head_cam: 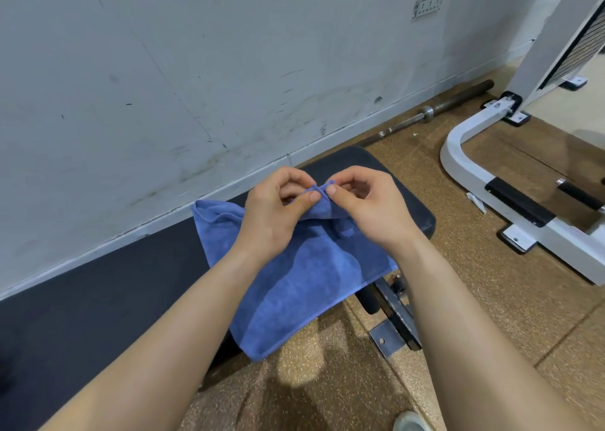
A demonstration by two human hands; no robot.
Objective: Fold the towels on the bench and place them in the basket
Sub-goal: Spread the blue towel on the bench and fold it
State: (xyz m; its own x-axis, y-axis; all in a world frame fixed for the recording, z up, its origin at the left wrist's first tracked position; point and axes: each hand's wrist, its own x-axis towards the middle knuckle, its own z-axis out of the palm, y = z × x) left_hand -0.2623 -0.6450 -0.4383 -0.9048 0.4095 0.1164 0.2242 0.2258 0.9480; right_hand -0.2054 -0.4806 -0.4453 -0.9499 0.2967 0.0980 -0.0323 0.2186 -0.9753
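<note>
A blue towel (304, 283) lies spread over the end of a black padded bench (98, 299), its near edge hanging off the bench's side. My left hand (275, 208) and my right hand (363, 201) sit side by side above the towel's far edge. Each pinches that edge between thumb and forefinger, lifting a small peak of cloth where the fingertips nearly touch. No basket is in view.
A scuffed grey wall (196, 70) runs just behind the bench. A barbell (429, 112) lies on the floor along the wall. A white machine frame (491, 181) stands on the brown floor at right. The bench's metal foot (393, 319) juts out under the towel.
</note>
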